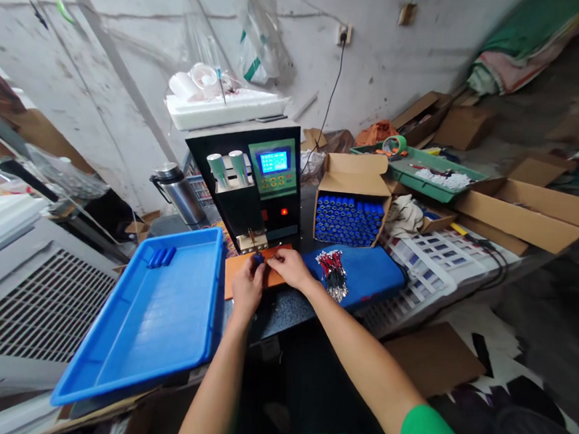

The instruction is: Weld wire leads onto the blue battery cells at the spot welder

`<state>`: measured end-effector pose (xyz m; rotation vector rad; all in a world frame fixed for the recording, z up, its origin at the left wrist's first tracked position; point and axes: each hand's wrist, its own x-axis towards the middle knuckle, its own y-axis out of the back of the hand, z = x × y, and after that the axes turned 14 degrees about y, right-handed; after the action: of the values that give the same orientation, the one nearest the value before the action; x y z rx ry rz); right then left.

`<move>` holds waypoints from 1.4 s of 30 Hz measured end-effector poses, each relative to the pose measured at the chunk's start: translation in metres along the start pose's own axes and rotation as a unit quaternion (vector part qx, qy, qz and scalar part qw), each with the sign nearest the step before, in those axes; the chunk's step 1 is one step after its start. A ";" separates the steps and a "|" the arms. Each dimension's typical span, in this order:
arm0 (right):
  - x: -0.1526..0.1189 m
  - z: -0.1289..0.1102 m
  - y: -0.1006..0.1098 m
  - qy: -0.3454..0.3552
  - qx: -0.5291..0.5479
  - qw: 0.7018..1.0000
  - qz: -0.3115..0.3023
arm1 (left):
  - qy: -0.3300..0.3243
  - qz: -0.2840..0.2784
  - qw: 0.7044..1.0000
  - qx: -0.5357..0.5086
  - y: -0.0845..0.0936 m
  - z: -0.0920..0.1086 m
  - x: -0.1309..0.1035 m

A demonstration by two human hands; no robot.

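Note:
My left hand point(248, 286) is closed on a blue battery cell point(259, 259) at the front of a black spot welder point(230, 206). Just beneath the welder's electrode pins point(252, 235), the cell sits over an orange board point(235, 277). My right hand point(289, 268) is beside it with its fingertips pinched together close to the cell. Whatever is between those fingertips is too small to make out. To the right, a bundle of red and black wire leads point(334, 274) lies on a blue cloth pad point(373, 270).
On the left stands a blue tray point(160, 327) with several blue cells point(161, 257) in its far corner. A cardboard box point(356, 169) packed with cells is behind the pad. A steel flask point(178, 191) stands left of the welder; a green tray point(423, 171) sits at the right.

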<state>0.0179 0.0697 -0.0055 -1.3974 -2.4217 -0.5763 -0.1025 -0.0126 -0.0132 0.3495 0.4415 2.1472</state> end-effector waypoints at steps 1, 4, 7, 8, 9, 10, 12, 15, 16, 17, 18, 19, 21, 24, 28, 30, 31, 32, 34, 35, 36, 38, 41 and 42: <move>0.000 0.000 0.001 -0.003 0.004 1.000 -0.004 | 0.000 0.002 1.000 0.003 0.000 0.000 0.000; 0.001 -0.002 0.003 -0.018 0.031 0.999 -0.007 | 0.000 0.003 1.000 0.010 0.000 0.003 0.000; 0.002 -0.005 0.006 -0.031 0.058 0.998 -0.008 | 0.002 0.005 1.000 0.007 0.001 0.007 0.002; 0.002 -0.006 0.007 -0.033 0.068 0.997 -0.007 | 0.001 0.002 1.000 -0.001 0.001 0.008 0.002; 0.002 -0.007 0.008 -0.034 0.077 0.996 -0.004 | -0.001 0.001 1.000 -0.015 0.002 0.010 0.002; 0.002 -0.007 0.008 -0.035 0.087 0.996 0.000 | -0.005 0.005 0.999 -0.033 0.004 0.010 0.001; 0.002 -0.008 0.009 -0.041 0.102 0.994 0.010 | -0.009 0.032 0.997 -0.065 0.008 0.010 -0.003; 0.002 -0.008 0.008 -0.054 0.120 0.991 0.021 | -0.010 0.082 0.995 -0.057 0.018 0.004 -0.017; 0.002 -0.008 0.007 -0.058 0.127 0.990 0.023 | -0.018 0.085 0.995 -0.040 0.020 0.002 -0.022; 0.002 -0.007 0.007 -0.062 0.134 0.989 0.026 | -0.030 0.083 0.996 -0.020 0.023 0.000 -0.027; 0.001 -0.007 0.007 -0.063 0.141 0.988 0.028 | -0.046 0.077 0.996 -0.001 0.024 -0.002 -0.031; 0.001 -0.006 0.006 -0.064 0.146 0.987 0.030 | -0.063 0.071 0.995 0.016 0.026 -0.003 -0.035; 0.001 -0.005 0.006 -0.060 0.150 0.986 0.034 | -0.086 0.062 0.994 0.036 0.026 -0.004 -0.039; 0.000 -0.005 0.007 -0.053 0.154 0.986 0.033 | -0.088 0.057 0.994 0.044 0.026 -0.002 -0.040; -0.003 -0.008 0.009 -0.033 0.152 0.988 0.003 | -0.066 0.037 0.997 0.034 0.024 0.002 -0.038; -0.005 -0.009 0.008 -0.013 0.140 0.990 -0.030 | -0.061 0.026 0.997 0.031 0.022 0.004 -0.036; -0.006 -0.009 0.007 -0.006 0.135 0.990 -0.045 | -0.062 0.025 0.997 0.032 0.020 0.004 -0.035; -0.008 -0.009 0.006 -0.001 0.135 0.989 -0.058 | -0.063 0.025 0.997 0.036 0.019 0.005 -0.033; -0.009 -0.008 0.005 0.000 0.141 0.987 -0.073 | -0.066 0.032 0.996 0.041 0.015 0.006 -0.030; -0.010 -0.007 0.004 0.000 0.145 0.986 -0.078 | -0.068 0.034 0.996 0.042 0.014 0.007 -0.029; -0.011 -0.007 0.004 0.000 0.149 0.986 -0.079 | -0.072 0.035 0.996 0.044 0.012 0.008 -0.029; -0.012 -0.007 0.005 -0.001 0.151 0.986 -0.066 | -0.084 0.043 0.994 0.050 0.011 0.008 -0.029; -0.012 -0.007 0.007 -0.011 0.154 0.988 -0.022 | -0.103 0.079 0.990 0.057 0.013 0.008 -0.033; -0.011 -0.007 0.008 -0.017 0.159 0.987 -0.007 | -0.109 0.090 0.988 0.062 0.013 0.008 -0.034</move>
<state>0.0305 0.0613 -0.0025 -1.2656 -2.4180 -0.1570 -0.0901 -0.0461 -0.0034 0.7116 0.4312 2.2295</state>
